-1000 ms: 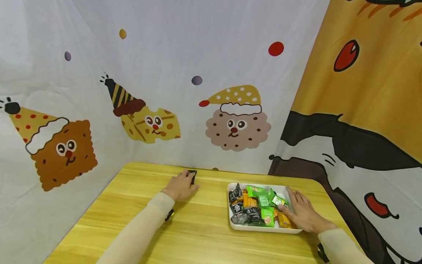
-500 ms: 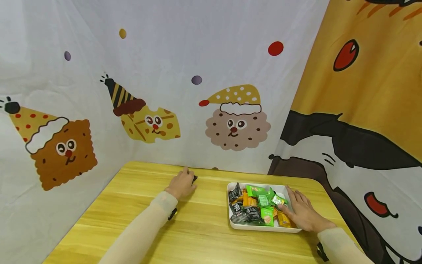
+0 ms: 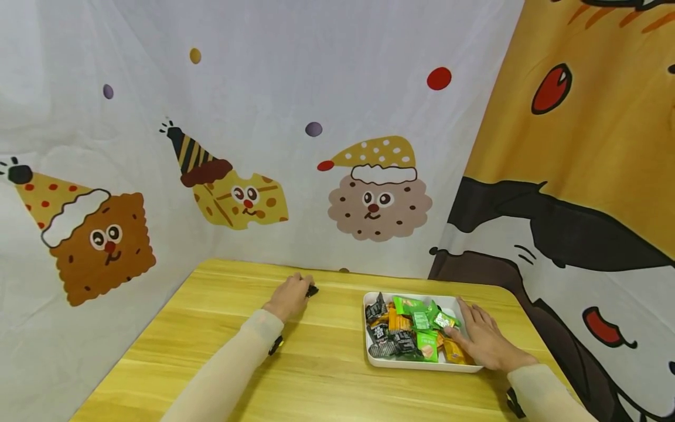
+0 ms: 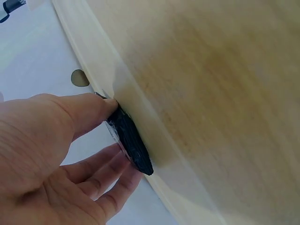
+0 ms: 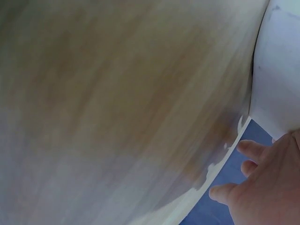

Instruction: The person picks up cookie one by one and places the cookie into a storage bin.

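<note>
Near the back edge of the table, my left hand (image 3: 289,296) pinches a small black wrapped packet (image 4: 131,138). In the left wrist view, the thumb presses one end while the fingers lie behind the packet, which is held on edge close over the wood. On the right, my right hand (image 3: 487,340) rests along the right side of a white tray (image 3: 422,367), its fingers extended and its thumb over the packets inside. Several green packets (image 3: 422,320), black packets (image 3: 403,341) and orange packets (image 3: 399,321) fill the tray in a loose pile.
The wooden table (image 3: 327,387) ends at the back against a white cloth (image 3: 295,76) printed with cartoon snacks. Another cloth (image 3: 590,140), mostly orange and black, hangs at the right.
My left hand has closed on the black packet, which lay nearly flat under its fingers a second ago, and has drawn it slightly toward me. The right hand and tray have stayed put.
</note>
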Demonstrator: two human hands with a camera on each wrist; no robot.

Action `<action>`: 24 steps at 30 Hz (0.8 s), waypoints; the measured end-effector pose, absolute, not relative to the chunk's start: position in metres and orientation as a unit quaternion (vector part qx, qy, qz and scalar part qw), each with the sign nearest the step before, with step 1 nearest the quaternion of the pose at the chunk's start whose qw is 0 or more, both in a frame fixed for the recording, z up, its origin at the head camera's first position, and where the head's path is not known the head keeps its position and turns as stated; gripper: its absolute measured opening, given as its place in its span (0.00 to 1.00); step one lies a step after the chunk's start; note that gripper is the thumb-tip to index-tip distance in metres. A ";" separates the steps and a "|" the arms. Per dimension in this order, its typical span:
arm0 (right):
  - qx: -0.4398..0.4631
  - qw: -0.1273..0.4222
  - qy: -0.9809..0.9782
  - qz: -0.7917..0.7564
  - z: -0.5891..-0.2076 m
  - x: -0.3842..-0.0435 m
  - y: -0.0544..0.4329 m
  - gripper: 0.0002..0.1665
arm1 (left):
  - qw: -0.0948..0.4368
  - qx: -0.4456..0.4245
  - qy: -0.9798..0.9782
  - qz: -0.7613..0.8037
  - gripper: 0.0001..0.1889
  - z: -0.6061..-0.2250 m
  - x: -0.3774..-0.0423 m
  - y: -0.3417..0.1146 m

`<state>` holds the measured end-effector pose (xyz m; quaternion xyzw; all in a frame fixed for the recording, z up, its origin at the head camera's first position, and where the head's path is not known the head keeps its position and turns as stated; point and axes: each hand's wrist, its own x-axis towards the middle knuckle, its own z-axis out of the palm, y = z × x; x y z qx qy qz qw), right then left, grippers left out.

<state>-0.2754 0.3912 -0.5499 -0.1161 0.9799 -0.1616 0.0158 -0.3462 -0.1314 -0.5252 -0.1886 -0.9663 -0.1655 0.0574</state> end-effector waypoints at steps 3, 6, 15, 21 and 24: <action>-0.117 0.017 0.979 -0.165 -0.551 -0.275 0.392 0.61 | 0.043 -0.186 -0.966 -0.174 0.18 -0.527 -0.346 -0.131; -0.118 0.017 0.979 -0.167 -0.551 -0.275 0.392 0.61 | 0.040 -0.190 -0.964 -0.182 0.17 -0.527 -0.346 -0.130; -0.114 0.020 0.980 -0.163 -0.551 -0.276 0.391 0.61 | 0.041 -0.201 -0.961 -0.185 0.18 -0.528 -0.344 -0.131; -0.112 0.019 0.980 -0.163 -0.547 -0.274 0.391 0.61 | 0.048 -0.209 -0.957 -0.194 0.18 -0.524 -0.341 -0.131; -0.115 0.017 0.980 -0.162 -0.546 -0.273 0.391 0.61 | 0.052 -0.216 -0.954 -0.199 0.17 -0.522 -0.338 -0.129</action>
